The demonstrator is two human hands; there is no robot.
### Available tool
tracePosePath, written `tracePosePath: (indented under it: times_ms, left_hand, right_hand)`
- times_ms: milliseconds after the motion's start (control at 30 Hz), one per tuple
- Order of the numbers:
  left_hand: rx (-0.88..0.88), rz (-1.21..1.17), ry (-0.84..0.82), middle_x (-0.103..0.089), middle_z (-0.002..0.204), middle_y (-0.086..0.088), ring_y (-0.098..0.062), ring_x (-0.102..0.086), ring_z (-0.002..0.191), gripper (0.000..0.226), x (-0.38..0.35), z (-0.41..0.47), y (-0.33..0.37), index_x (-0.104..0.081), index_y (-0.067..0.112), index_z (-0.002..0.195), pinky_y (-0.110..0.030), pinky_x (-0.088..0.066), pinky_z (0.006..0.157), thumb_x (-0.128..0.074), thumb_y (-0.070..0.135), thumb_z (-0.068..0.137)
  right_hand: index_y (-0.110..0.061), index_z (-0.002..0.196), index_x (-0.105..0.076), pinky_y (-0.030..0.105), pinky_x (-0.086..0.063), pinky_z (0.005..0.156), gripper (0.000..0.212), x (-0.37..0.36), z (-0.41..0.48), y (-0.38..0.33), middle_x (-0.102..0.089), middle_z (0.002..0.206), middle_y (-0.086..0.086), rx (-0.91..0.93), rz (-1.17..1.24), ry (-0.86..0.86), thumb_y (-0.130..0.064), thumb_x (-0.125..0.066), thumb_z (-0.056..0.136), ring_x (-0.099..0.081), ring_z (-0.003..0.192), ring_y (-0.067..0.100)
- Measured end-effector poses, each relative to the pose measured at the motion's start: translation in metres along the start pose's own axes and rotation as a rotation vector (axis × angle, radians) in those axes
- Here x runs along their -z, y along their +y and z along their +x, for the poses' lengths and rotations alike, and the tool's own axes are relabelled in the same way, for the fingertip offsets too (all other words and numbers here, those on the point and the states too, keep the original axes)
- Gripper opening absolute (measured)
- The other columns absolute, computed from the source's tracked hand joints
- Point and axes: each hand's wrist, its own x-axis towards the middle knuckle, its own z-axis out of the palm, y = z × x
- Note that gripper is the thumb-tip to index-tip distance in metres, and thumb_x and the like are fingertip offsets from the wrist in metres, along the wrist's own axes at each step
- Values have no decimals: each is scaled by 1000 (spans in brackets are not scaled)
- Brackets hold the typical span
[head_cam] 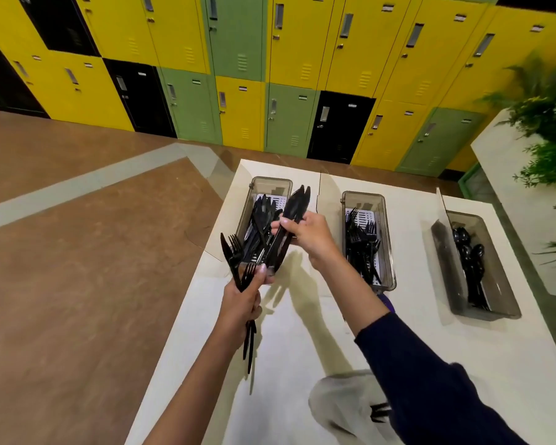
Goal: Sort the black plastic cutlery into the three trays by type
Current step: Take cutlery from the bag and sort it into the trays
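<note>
Right hand (307,234): fingers curled round a bunch of knives (294,207), blades pointing away, held over the knife tray (272,180) that lies just under and ahead of it; not yet let go.
Left hand (243,298): near the right hand, lower and to its left; fist closed on a mixed bundle (235,255), several forks and at least one knife, heads up, handles sticking out below the fist.
Fork tray (363,194): just right of the right wrist, holds forks only as far as I can tell; spoon tray (443,252): well apart, further right, spoons inside.
Grey bag (337,409): on the table (302,332) under the right forearm; black tines (379,412) show at it.
Progress (judgement): well under way, all three trays stocked; left to do: drop the knives, sort the left hand's bundle, empty the bag; its contents cannot be told.
</note>
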Motion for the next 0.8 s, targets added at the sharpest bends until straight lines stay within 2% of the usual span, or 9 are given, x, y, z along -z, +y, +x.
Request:
tracePosePath:
  times_ms: [200, 267, 333, 433, 500, 567, 633, 700, 800]
  left_hand:
    - [118, -109, 22, -62, 77, -1, -3, -30, 39, 32, 17, 14, 12, -63, 11, 100, -15, -21, 33, -51, 40, 95]
    - [131, -176, -6, -59, 75, -2, -4, -30, 39, 35, 21, 19, 15, -63, 11, 100, -14, -21, 33, -47, 42, 96]
    - [129, -241, -25, -57, 75, -2, -3, -31, 39, 36, 23, 22, 16, -62, 11, 101, -14, -23, 32, -44, 41, 97]
    - [107, -322, -37, -58, 72, -2, -4, -33, 41, 36, 24, 27, 19, -60, 9, 103, -14, -25, 33, -42, 40, 98]
    - [94, -383, -49, -59, 69, -1, -4, -35, 42, 35, 23, 30, 22, -59, 9, 103, -13, -26, 34, -40, 38, 99]
    - [78, -454, -62, -60, 68, -1, -3, -38, 43, 33, 21, 32, 26, -59, 10, 103, -13, -28, 35, -38, 36, 100]
    - [54, -520, -78, -61, 70, -1, -3, -42, 44, 33, 18, 34, 28, -58, 12, 102, -13, -31, 36, -35, 36, 100]
    - [22, -558, -89, -62, 76, -1, -4, -46, 48, 33, 16, 36, 30, -59, 15, 100, -14, -36, 39, -33, 35, 101]
    - [-18, -553, -108, -68, 90, 0, -7, -51, 60, 31, 12, 34, 31, -59, 19, 101, -17, -46, 47, -32, 35, 101]
  right_hand:
    - [1, 106, -56, 44, -55, 80, 13, -27, 58, 7, -69, 99, 21, -46, -210, 75, -3, -50, 96, -66, 76, 26]
    - [-1, 104, -59, 46, -54, 88, 13, -32, 68, 16, -69, 104, 20, -77, -290, 82, -8, -53, 95, -67, 90, 30]
    - [-1, 116, -59, 41, -48, 96, 29, -36, 70, 23, -65, 115, 15, -81, -475, 58, -20, -56, 94, -62, 108, 31]
    - [-5, 138, -42, 37, -38, 106, 52, -38, 60, 28, -50, 139, 11, -2, -627, 48, -32, -53, 96, -47, 128, 27]
    - [-8, 138, -43, 36, -40, 105, 50, -37, 46, 31, -51, 137, 9, 83, -631, 54, -31, -54, 95, -50, 125, 24]
    - [-11, 126, -52, 36, -47, 97, 38, -31, 28, 32, -61, 118, 6, 98, -570, -4, -32, -55, 95, -59, 108, 21]
    - [-10, 112, -57, 39, -54, 88, 36, -24, 5, 32, -68, 105, 9, 5, -488, -135, -40, -55, 93, -66, 95, 23]
    - [-6, 111, -56, 38, -57, 82, 45, -16, -17, 33, -69, 104, 13, -146, -453, -312, -45, -59, 89, -69, 90, 24]
    - [-4, 110, -53, 42, -58, 81, 44, -8, -38, 42, -69, 104, 16, -262, -379, -473, -29, -74, 81, -70, 87, 29]
